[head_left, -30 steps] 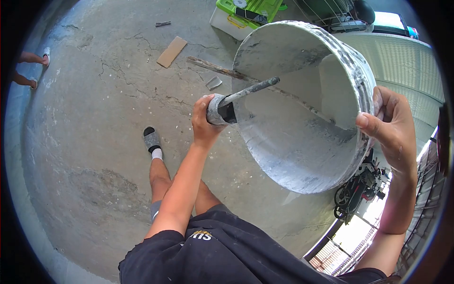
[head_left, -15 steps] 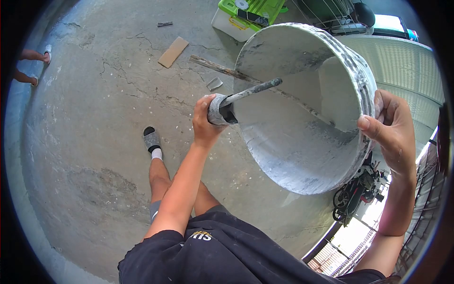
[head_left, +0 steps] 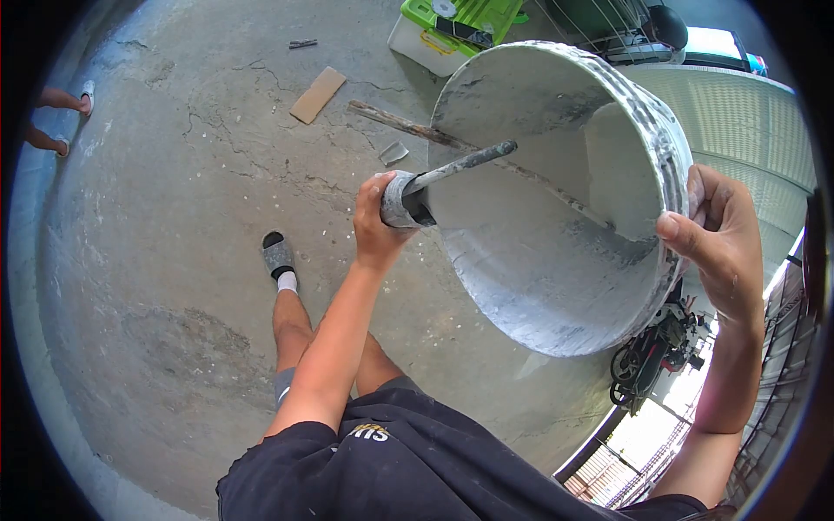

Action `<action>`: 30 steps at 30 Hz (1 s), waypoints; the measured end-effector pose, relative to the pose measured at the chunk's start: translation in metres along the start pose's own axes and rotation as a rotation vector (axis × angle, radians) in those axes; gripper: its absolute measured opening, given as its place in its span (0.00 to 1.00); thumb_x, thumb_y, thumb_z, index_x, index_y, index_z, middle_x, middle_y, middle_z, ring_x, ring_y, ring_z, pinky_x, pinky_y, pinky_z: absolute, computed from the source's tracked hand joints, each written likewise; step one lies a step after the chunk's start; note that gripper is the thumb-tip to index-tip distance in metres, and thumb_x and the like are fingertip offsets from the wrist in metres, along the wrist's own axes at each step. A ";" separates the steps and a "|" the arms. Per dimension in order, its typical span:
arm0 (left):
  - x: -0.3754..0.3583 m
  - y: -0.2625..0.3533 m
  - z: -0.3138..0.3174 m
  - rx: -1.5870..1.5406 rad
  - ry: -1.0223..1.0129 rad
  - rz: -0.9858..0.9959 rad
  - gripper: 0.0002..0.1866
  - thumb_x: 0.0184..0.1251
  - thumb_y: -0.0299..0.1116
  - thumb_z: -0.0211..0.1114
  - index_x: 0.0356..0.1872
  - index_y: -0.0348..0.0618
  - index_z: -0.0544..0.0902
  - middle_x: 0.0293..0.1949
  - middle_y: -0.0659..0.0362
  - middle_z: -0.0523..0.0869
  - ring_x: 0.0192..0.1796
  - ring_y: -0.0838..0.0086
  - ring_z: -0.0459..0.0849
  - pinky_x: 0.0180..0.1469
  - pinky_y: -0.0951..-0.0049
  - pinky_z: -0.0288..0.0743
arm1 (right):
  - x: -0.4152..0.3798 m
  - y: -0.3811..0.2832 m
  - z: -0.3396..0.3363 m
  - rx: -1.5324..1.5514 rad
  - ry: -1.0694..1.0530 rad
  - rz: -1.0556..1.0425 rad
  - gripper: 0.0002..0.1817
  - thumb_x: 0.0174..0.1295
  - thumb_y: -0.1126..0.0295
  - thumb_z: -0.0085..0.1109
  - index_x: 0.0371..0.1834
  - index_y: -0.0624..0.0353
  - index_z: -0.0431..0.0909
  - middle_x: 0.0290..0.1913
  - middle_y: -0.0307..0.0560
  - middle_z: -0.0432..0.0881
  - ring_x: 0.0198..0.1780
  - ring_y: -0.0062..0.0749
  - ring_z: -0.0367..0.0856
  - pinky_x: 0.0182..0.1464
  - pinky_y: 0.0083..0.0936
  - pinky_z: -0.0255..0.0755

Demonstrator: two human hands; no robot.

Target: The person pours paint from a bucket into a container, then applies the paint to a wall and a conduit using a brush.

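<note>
My left hand [head_left: 376,227] is closed around a small grey cup [head_left: 398,200] with a dark inside. A dark-tipped rod [head_left: 465,165] slants up from the cup, across the mouth of a large bucket. My right hand [head_left: 721,234] grips the right rim of this bucket [head_left: 539,304], thumb on the front of the rim. The bucket is tilted with its mouth toward me and is coated in whitish residue. A long wooden stick [head_left: 395,121] runs from beyond the left rim into the bucket. The cup sits close by the bucket's left rim.
A cardboard piece [head_left: 319,95] and a small grey scrap [head_left: 393,154] lie on the cracked concrete floor. A green-lidded box [head_left: 430,48] stands at the top. Another person's feet [head_left: 85,104] show at far left. A motorcycle [head_left: 643,356] is at lower right.
</note>
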State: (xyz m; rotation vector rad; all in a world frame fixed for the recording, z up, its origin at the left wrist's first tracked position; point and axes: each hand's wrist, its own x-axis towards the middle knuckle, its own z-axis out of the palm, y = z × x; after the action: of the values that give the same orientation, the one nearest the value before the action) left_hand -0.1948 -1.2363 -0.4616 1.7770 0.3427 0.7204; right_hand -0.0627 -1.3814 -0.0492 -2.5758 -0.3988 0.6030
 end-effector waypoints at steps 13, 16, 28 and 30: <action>-0.001 0.000 -0.001 0.013 -0.003 -0.005 0.47 0.33 0.30 0.89 0.64 0.47 0.76 0.57 0.53 0.84 0.61 0.53 0.83 0.66 0.57 0.77 | 0.001 0.001 -0.002 0.007 -0.010 -0.006 0.31 0.50 0.47 0.84 0.31 0.66 0.80 0.24 0.49 0.84 0.24 0.26 0.84 0.30 0.18 0.75; -0.001 -0.001 0.000 0.005 -0.001 -0.011 0.48 0.33 0.29 0.89 0.64 0.47 0.76 0.57 0.53 0.84 0.61 0.53 0.83 0.65 0.57 0.77 | 0.001 0.000 -0.002 0.016 -0.017 -0.004 0.31 0.50 0.47 0.84 0.32 0.66 0.80 0.24 0.49 0.84 0.24 0.26 0.84 0.30 0.18 0.76; -0.002 0.000 0.001 0.014 0.009 -0.018 0.49 0.31 0.29 0.89 0.64 0.47 0.76 0.59 0.52 0.82 0.61 0.53 0.82 0.64 0.58 0.78 | -0.002 -0.003 -0.003 -0.017 -0.029 -0.004 0.30 0.51 0.49 0.83 0.34 0.66 0.80 0.26 0.49 0.85 0.26 0.26 0.85 0.32 0.17 0.77; -0.001 -0.001 0.001 0.012 0.008 -0.014 0.49 0.31 0.28 0.89 0.64 0.47 0.76 0.59 0.52 0.82 0.61 0.53 0.82 0.64 0.59 0.78 | -0.002 -0.004 -0.004 -0.036 -0.042 0.003 0.29 0.51 0.49 0.83 0.34 0.66 0.80 0.26 0.48 0.85 0.26 0.25 0.85 0.32 0.17 0.77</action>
State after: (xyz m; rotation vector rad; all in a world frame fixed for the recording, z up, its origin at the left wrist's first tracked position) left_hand -0.1950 -1.2369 -0.4626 1.7816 0.3653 0.7176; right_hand -0.0636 -1.3804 -0.0434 -2.6021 -0.4243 0.6576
